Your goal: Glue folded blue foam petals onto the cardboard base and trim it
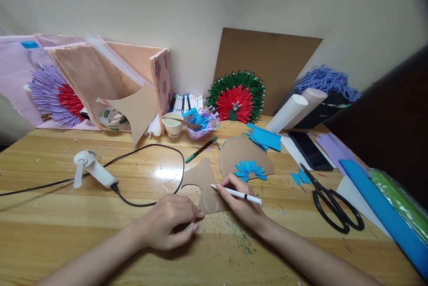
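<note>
My right hand (241, 201) grips a white marker pen (245, 195) with a black band, its tip touching a small cut piece of cardboard (209, 178). A looped outline in white shows on that cardboard. My left hand (170, 221) rests at the cardboard's lower left corner, fingers curled in. Something pale shows between its thumb and fingers, too hidden to name. Just beyond my right hand lies a rounded cardboard shape (230, 152) with a half ring of blue paper petals (250, 170) on it. A green and black pen (201, 149) lies behind the small cardboard.
Black scissors (334, 206), a phone (310, 150) and blue paper (264, 136) lie right. A corded white glue gun (96, 170) lies left. Behind stand a paper cup (173, 128), a bowl of scraps (200, 132) and a red-green paper fan (236, 99).
</note>
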{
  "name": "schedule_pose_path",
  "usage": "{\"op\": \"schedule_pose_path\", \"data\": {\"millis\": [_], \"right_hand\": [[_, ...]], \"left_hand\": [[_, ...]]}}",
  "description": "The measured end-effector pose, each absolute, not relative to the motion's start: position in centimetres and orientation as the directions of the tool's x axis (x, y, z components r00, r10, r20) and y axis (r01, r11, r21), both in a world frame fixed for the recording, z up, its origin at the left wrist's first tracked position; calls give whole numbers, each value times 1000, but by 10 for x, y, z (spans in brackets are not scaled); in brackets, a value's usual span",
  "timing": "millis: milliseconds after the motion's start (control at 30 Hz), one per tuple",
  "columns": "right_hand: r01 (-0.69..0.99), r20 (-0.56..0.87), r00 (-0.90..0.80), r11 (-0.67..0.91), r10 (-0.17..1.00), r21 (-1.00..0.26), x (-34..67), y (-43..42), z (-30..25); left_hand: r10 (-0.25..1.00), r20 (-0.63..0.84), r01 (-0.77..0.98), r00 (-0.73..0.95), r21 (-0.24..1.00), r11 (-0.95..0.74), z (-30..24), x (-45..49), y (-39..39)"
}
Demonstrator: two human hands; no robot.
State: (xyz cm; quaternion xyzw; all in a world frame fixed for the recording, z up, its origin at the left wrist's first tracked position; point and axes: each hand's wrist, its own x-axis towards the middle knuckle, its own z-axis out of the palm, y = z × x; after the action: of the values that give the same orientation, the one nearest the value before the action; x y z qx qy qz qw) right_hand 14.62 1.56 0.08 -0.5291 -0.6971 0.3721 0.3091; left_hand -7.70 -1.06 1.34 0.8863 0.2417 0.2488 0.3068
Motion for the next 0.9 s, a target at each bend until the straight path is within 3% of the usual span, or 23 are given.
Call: {"op": "schedule_pose_path", "data": {"millis": [900], "right_hand": [[455,44,-249,157,967,-877,151,15,-2]], "left_hand": [[578,281,285,767,658,-697,13,-79,-9]]}}
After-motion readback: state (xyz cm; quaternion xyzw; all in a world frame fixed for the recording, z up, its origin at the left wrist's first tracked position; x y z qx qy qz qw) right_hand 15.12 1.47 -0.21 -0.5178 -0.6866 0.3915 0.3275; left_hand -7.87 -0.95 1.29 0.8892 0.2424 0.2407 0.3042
